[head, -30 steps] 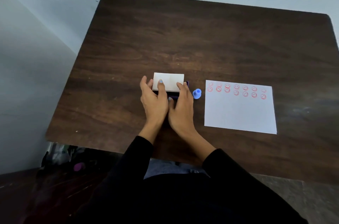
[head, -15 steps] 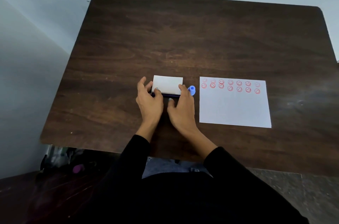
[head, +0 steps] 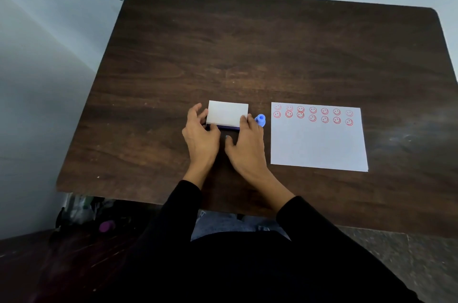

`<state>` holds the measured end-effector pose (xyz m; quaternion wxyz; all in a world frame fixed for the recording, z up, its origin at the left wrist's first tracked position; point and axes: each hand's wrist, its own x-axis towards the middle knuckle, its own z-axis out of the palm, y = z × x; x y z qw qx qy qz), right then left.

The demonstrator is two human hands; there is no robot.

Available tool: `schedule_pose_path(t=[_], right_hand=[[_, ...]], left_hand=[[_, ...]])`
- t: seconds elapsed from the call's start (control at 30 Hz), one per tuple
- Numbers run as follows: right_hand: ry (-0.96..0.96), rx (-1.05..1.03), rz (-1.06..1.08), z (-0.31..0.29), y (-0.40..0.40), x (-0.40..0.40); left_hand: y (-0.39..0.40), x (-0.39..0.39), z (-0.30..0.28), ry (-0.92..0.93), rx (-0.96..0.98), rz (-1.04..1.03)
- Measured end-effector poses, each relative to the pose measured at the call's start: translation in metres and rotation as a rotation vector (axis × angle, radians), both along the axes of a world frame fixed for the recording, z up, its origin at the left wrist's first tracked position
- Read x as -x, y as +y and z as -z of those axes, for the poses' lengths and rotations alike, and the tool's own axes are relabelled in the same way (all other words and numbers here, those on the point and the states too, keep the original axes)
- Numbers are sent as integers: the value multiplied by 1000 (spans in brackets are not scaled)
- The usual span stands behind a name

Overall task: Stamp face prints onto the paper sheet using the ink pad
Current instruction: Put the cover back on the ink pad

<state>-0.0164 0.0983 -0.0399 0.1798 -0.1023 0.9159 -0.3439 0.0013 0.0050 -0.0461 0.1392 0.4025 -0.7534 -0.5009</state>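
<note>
The ink pad point(head: 227, 114) lies on the dark wooden table point(head: 272, 54); its white lid is closed over a dark purple base. My left hand point(head: 200, 136) grips the pad's left end with its fingers curled around the corner. My right hand point(head: 244, 146) holds the pad's right front corner, fingertips on the lid. A small blue stamp point(head: 260, 120) stands upright just right of the pad, touching neither hand that I can tell. The white paper sheet point(head: 318, 144) lies to the right and carries two rows of several red smiley prints along its top edge.
The table's near edge runs just below my wrists, and my black sleeves reach over it. A pale wall stands behind and to the left. Dark clutter with a purple object point(head: 106, 226) lies on the floor at the lower left.
The lid has come down from a raised tilt to nearly flat on the base. My left-hand fingers slid from the lid's top to the pad's left end. The camera view shifted slightly.
</note>
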Motion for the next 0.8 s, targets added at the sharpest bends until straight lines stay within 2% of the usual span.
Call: schedule_pose_path(t=[0.4,0.6,0.7,0.8], right_hand=[[32,-101,-50,-6,-1,-3],[382,61,134,-19,10,8],[328,57,199,-13,27,22],[245,22,154,1,43,30]], left_hand=[[1,0,-4,-43,66,90],[1,1,-3,-69,53,125],[2,0,-1,-70,63,129],[3,1,0,-74,69,121]])
